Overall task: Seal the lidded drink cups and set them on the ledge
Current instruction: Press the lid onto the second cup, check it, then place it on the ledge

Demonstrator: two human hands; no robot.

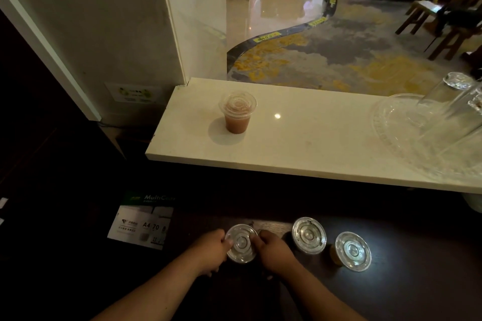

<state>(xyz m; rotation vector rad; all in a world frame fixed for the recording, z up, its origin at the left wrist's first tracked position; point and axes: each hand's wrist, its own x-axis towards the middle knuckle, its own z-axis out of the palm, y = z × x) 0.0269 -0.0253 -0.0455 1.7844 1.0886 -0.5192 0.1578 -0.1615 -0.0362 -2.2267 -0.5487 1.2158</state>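
On the dark lower counter stand three clear-lidded drink cups. My left hand [208, 250] and my right hand [273, 250] grip the leftmost cup [241, 242] from either side, thumbs on the lid's rim. A second cup [309, 235] and a third cup [352, 251] with a yellowish drink stand to the right, untouched. On the pale stone ledge [300, 143] above, a lidded cup of pinkish-brown drink [237, 112] stands upright near the left end.
A clear glass platter [407, 143] with upturned glasses [451, 107] fills the ledge's right end. A pack of A4 paper [140, 221] lies left of my hands. A wall stands at the left. Beyond the ledge are a carpeted floor and wooden chairs.
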